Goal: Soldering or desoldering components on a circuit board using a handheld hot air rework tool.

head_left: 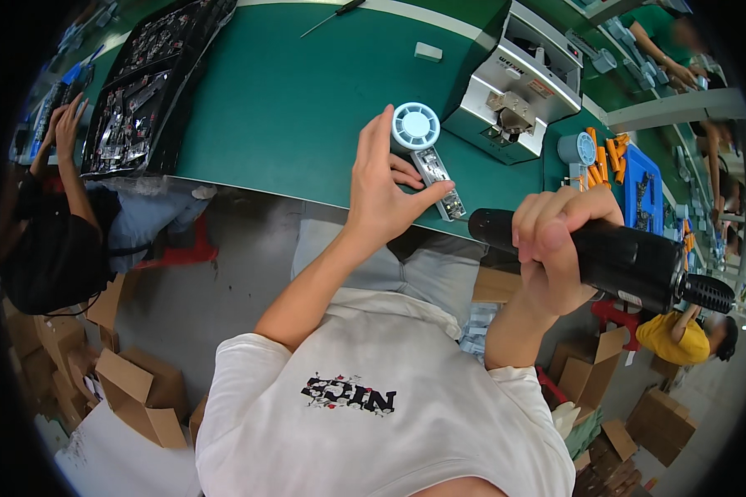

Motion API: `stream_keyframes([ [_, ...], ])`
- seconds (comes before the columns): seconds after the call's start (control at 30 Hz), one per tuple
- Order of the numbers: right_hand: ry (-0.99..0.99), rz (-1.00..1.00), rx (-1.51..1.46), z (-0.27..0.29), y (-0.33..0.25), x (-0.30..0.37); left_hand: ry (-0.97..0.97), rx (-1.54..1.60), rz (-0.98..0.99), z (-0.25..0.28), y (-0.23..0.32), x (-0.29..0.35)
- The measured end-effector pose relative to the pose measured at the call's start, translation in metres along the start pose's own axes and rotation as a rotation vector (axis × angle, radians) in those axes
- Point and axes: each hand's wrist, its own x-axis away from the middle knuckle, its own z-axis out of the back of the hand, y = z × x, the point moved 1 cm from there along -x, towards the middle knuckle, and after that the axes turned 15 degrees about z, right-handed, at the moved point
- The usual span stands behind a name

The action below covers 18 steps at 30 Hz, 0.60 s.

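Observation:
My left hand (381, 182) grips a light blue handheld fan (415, 126) at the near edge of the green table. Its round grille faces up, and its handle (436, 178) is uncovered, showing silvery and dark parts inside. The thumb lies across the handle and the other fingers sit beside the fan's head. Wrapped in my right hand (559, 240) is a black electric screwdriver (630, 261), tilted sideways with its cable end to the right. The screwdriver's nose (489, 228) points at the handle's near end; whether the bit touches it I cannot tell.
A silver screw feeder (518, 83) stands beyond my right hand. Right of it are another blue fan (578, 149), orange cylinders (615, 157) and a blue tray (641, 195). A white block (428, 52), a thin screwdriver (331, 18) and a black parts tray (145, 91) lie farther off. Co-workers sit nearby.

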Motion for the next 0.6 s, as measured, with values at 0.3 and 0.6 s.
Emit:
stream_keyframes([
  [0.3,-0.048,-0.041,-0.017,-0.008,-0.001,0.0,-0.01,-0.006,0.005,0.001,0.001,-0.001],
  [0.6,-0.222,-0.032,-0.013,0.008,0.0,-0.006,-0.027,0.034,0.014,-0.001,0.001,-0.001],
])
